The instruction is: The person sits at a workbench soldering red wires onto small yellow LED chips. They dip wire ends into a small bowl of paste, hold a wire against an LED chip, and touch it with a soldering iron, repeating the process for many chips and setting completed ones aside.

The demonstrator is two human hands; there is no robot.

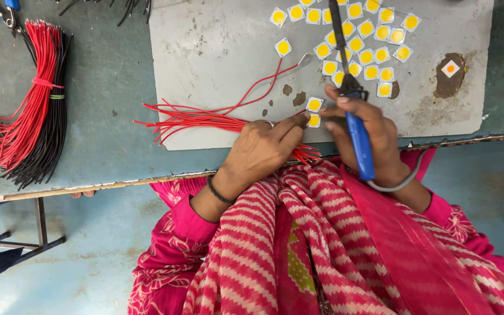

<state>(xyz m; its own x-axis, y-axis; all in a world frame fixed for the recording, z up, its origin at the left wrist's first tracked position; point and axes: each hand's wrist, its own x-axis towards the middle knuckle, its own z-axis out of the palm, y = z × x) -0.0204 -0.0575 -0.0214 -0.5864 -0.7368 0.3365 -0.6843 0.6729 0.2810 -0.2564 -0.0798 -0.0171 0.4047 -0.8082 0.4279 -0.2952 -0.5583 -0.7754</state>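
The left hand (261, 149) pins a fan of red wires (205, 119) against the grey plate (217, 41), fingertips closed beside two yellow-centred square chips (314, 112). The right hand (368, 134) wraps fully round a blue-handled soldering iron (351, 87). Good work here likely means steady fingers and keeping clear of the iron's tip.

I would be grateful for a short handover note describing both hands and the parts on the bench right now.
Left hand: fingertips press a yellow LED chip at the grey plate's near edge, over a fan of loose red wires.
Right hand: grips the blue-handled soldering iron, tip pointing away.
A second chip lies just beyond.
A cluster of chips lies farther back, with no wires visible on them.
Bundled red and black wires lie far left.
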